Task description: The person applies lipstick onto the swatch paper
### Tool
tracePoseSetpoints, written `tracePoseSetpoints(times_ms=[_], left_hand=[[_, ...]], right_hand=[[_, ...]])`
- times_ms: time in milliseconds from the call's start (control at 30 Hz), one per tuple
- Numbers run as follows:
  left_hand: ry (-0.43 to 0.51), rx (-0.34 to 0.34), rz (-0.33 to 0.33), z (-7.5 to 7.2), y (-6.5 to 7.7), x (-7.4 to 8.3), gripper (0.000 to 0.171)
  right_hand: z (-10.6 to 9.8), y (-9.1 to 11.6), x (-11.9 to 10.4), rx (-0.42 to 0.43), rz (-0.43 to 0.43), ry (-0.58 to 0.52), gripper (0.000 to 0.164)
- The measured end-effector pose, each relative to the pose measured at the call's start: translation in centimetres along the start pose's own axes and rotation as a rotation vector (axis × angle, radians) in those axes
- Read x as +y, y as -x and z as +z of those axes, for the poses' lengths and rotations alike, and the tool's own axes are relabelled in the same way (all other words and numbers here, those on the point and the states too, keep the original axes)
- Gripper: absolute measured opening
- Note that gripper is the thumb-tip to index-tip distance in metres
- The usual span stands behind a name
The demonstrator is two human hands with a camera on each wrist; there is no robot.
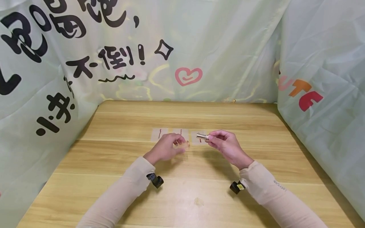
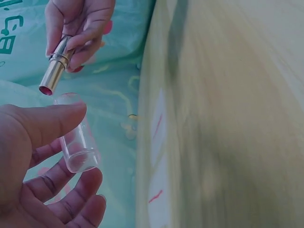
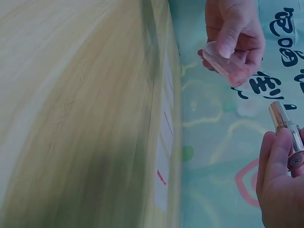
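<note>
My left hand [image 1: 169, 146] holds a clear lipstick cap [image 2: 81, 147] between thumb and fingers, its open end toward the other hand. Opposite it, my right hand [image 1: 226, 146] pinches a shiny gold lipstick tube [image 1: 201, 136] by its base. The tube's uncapped end points left toward the cap, with a dark red tip just showing inside its mouth [image 2: 46, 90] in the left wrist view. A small gap separates tube and cap. Both are held above the table. Part of the tube's base is hidden by the right fingers.
Behind the hands, three pale paper pieces lie in a row on the wooden table [image 1: 182, 190], each with a red stroke: a left paper [image 1: 155, 134], a middle paper [image 1: 184, 131] and a right paper [image 1: 195, 142]. Printed curtains [image 1: 228, 47] enclose the table's back and sides.
</note>
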State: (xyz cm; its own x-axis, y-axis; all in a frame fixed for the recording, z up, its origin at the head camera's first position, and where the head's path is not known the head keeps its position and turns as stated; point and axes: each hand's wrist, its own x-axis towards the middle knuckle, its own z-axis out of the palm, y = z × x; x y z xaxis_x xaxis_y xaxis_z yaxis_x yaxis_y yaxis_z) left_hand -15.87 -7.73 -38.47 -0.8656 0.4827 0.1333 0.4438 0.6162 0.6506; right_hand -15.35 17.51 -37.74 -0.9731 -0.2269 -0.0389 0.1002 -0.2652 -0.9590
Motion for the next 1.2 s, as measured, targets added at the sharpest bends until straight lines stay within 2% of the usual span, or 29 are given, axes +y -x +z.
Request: tracePoseSetpoints(times_ms=[200,467,700,867,1067,1200], left_hand=[[0.014,0.056,0.026,-0.3,-0.1,0.4,0.024],[0.003,0.12,0.041,-0.5,-0.2,1.1,0.025],[0.003,0.161,0.116,-0.5,-0.3,1.4,0.025],[0.007,0.165,0.138,-0.4,-0.3,1.7,0.025],[0.0,0.162,0.17,-0.2,-0.5,2.0,0.024],[-0.009,0.17,0.185,-0.1,-0.5,2.1,0.024]], right_hand=[[0.5,-0.1,0.0,-0.023,-0.023,0.029,0.013],[1.2,-0.1,-0.3,-0.036,-0.044,0.045,0.013],[1.7,-0.2,0.0,-0.055,-0.048,0.096,0.01],[2.0,-0.2,0.1,-0.058,-0.039,0.125,0.016],[2.2,-0.4,0.4,-0.064,-0.04,0.136,0.008],[2.4,-0.4,0.6,-0.068,-0.05,0.161,0.008]])
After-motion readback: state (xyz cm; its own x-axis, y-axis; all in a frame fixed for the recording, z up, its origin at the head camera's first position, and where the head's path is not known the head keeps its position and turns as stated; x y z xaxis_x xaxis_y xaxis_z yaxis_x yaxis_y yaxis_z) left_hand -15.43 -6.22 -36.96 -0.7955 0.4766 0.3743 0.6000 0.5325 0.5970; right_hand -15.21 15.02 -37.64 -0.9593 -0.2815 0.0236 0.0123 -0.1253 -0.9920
